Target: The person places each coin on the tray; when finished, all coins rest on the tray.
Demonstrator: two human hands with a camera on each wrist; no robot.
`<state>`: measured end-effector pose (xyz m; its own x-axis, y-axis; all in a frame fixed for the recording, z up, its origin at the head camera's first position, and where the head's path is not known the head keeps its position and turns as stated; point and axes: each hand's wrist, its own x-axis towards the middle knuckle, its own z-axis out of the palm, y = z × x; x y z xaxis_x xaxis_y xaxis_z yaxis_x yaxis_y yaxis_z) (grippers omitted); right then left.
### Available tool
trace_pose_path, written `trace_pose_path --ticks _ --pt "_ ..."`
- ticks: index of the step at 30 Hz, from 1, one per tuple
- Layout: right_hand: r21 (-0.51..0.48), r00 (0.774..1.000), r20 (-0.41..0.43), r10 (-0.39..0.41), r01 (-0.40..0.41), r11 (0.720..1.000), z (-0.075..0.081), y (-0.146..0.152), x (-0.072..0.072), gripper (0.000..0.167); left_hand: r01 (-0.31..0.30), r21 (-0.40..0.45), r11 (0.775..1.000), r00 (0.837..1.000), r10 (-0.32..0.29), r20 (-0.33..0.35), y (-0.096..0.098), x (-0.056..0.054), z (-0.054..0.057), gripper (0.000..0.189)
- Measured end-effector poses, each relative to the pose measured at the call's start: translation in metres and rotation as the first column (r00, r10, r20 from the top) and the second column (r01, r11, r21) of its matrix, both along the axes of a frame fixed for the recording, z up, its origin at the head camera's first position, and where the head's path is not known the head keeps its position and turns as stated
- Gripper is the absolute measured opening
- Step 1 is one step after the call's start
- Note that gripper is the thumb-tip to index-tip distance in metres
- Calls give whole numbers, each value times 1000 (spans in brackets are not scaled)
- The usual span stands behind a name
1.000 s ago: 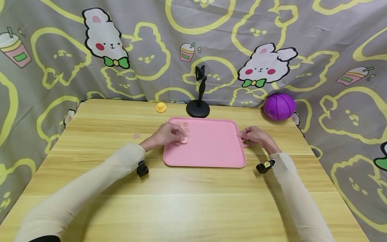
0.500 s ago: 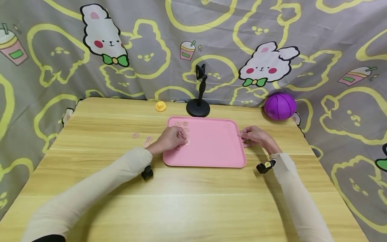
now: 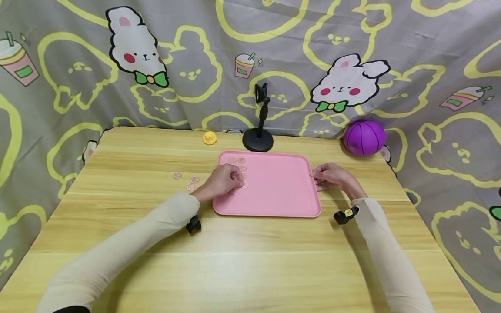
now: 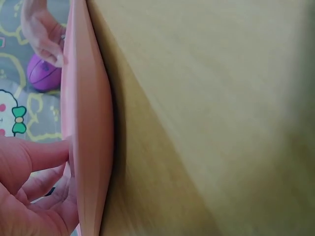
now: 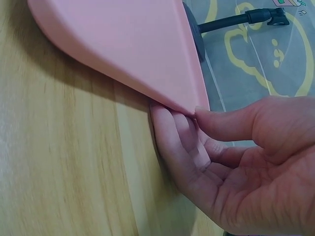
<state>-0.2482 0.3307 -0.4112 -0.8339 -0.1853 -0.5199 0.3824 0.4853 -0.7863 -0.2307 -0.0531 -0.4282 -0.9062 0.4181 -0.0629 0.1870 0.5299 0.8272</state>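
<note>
A pink rectangular tray (image 3: 282, 187) lies on the wooden table. My left hand (image 3: 223, 180) is over its left part, with thumb and fingertips at the edge of a copper-coloured coin (image 3: 245, 185) lying on the tray. In the left wrist view the left thumb (image 4: 47, 153) comes down to the tray surface, the coin barely visible there. Several more coins (image 3: 242, 160) lie in the tray's upper left, partly behind the hand. At the tray's right edge, my right hand (image 3: 332, 174) grips the rim, thumb (image 5: 226, 123) on top and fingers beneath.
Three loose coins (image 3: 195, 180) lie on the table (image 3: 242, 261) left of the tray. Behind it stand a yellow rubber duck (image 3: 209, 138) and a black phone stand (image 3: 258, 140). A purple ball (image 3: 365, 138) sits at the back right, before a patterned curtain (image 3: 188, 108).
My left hand has lowered the coin onto the tray, below the others, and shifted slightly right and down. Two table coins have come out from behind its wrist. The right hand stays on the rim.
</note>
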Motion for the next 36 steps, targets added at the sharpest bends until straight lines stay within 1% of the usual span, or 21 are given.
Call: trace_pose_path --ticks 4,7,11,14,16,18,21,24,27,31,34,36 --pt "1 1000 1 3 -3 1000 -1 -2 0 23 22 25 999 1000 -22 -1 -5 0 1 5" --pt "-12 1000 0 7 -7 1000 -1 -3 -1 24 22 42 999 999 -21 -25 -14 -3 6 2" --pt "-21 1000 -9 15 -16 1000 0 -3 -2 22 -24 68 997 998 27 -49 -31 -8 14 4" --pt "-19 1000 -3 18 -18 1000 1 -3 -2 21 -63 104 993 998 66 -18 -45 -12 18 6" --pt "-21 1000 2 17 -17 1000 1 -3 -2 21 -80 105 991 997 81 -6 -55 -13 22 8" --pt "-23 1000 0 17 -17 1000 1 -4 -3 21 -95 85 992 995 97 -11 -66 -15 24 8" --pt "-27 1000 -9 15 -16 1000 1 -5 -4 22 -110 28 993 992 112 -60 -83 -17 29 9" --pt "-23 1000 -13 11 -11 1000 0 -5 -4 22 -126 -8 992 987 125 -100 -100 -18 32 9" --pt "-21 1000 -5 11 -11 1000 0 -3 -3 22 -138 -35 990 982 132 -134 -113 -19 32 9" --pt "-24 1000 6 24 -24 999 2 2 -1 24 -142 -76 987 975 126 -185 -126 -19 32 8" --pt "-31 999 10 42 -42 999 3 3 -1 25 -143 -104 984 974 121 -193 -138 -16 31 9" --pt "-30 998 10 57 -57 998 3 2 -2 26 -151 -113 982 977 130 -171 -146 -13 30 9"
